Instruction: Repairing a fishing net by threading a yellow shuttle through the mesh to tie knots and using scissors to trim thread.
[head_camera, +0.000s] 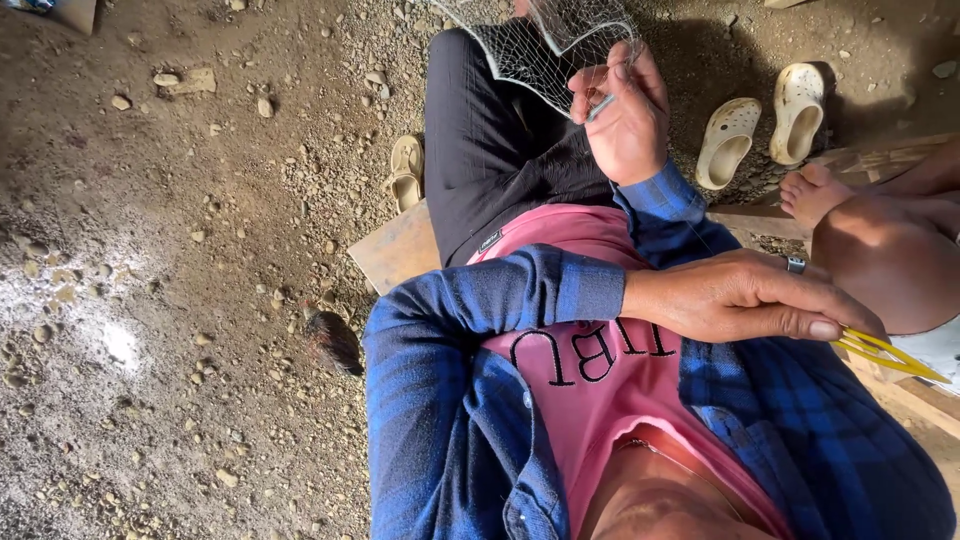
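Stretching down from the top edge of the view, a fine mesh fishing net (540, 45) drapes over the person's black-trousered knee (490, 140). Which hand is which takes care here, since the arms cross the body. The blue-sleeved arm coming from the picture's left ends in a hand (745, 295) at the right, its grip pressed together on a yellow netting needle (890, 355), pinched between thumb and fingertips; a ring sits on one finger. I take this as the left hand. The right hand (625, 115) is raised at the net's lower edge, its grip closed on the mesh along with a small pale flat tool (600, 107).

The person wears a blue plaid shirt over a pink top and sits on a wooden plank (400, 245). Around them lies a gravelly dirt floor (170, 300). A pale sandal (407, 170) sits beside the knee, and a pair of cream clogs (765, 125) stands near another person's bare foot (815, 190) and leg at the right edge.
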